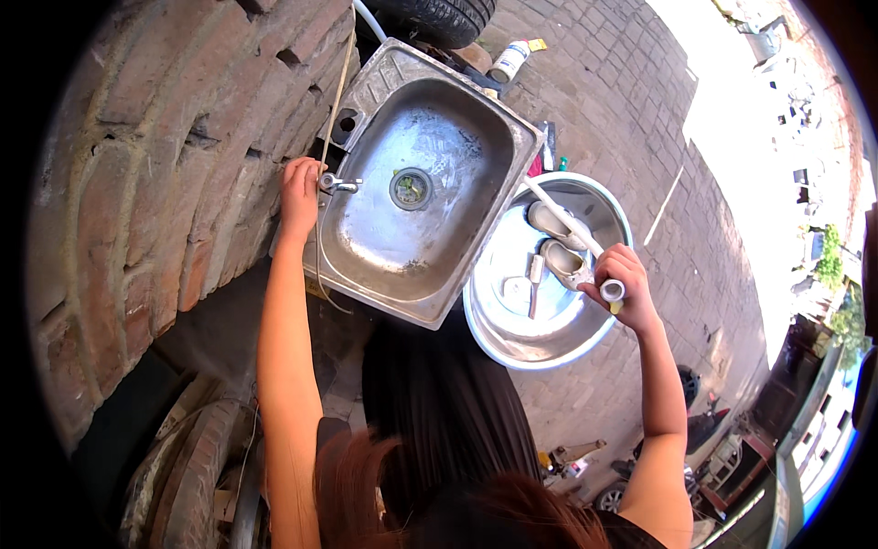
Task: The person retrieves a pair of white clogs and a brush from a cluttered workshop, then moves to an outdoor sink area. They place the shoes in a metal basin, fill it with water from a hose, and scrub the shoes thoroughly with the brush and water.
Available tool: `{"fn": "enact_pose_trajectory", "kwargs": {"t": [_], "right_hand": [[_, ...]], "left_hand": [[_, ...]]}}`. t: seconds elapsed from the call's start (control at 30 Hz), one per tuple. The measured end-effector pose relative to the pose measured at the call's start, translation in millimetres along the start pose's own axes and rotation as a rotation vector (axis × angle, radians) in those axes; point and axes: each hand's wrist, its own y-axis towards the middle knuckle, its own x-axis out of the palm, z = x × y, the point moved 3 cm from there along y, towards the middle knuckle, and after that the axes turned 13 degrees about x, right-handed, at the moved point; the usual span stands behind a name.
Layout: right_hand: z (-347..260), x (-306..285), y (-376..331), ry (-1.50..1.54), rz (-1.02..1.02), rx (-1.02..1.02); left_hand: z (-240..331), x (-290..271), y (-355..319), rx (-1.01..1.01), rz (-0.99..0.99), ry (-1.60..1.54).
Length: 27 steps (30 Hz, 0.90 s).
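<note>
My left hand point(300, 194) is at the wall side of the steel sink point(434, 316), its fingers curled against the back of the small metal tap point(340, 184). Around a white hose point(569, 218) near its end is my right hand point(622, 282), closed, with the round mouth showing beside the fingers. Below that hose stands a wide metal basin point(558, 352). Inside it lie a pair of pale shoes, the nearer one point(565, 263) close to my right hand, a brush point(535, 284) and a small white round item point(516, 291). No water is visible leaving the tap or hose.
A rough brick wall point(155, 201) rises on the left, with a thin cable point(340, 87) along the sink's edge. Beyond the sink are a tyre point(448, 18) and a white bottle point(510, 62). Brick paving point(631, 119) spreads right; a worn tyre point(197, 467) leans at lower left.
</note>
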Motion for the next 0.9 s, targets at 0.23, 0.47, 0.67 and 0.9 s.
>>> {"fn": "enact_pose_trajectory", "kwargs": {"t": [0.23, 0.47, 0.67, 0.9], "right_hand": [[150, 115, -99, -0.653, -0.33, -0.226], [266, 285, -140, -0.777, -0.323, -0.075], [313, 310, -133, -0.525, -0.26, 0.558], [323, 303, -103, -0.203, -0.097, 0.942]], "left_hand": [[-10, 2, -8, -0.025, -0.06, -0.013], [-23, -2, -1, -0.118, -0.171, -0.106], [-12, -1, -6, -0.172, -0.142, -0.039], [-3, 3, -6, -0.157, -0.116, -0.053]]}}
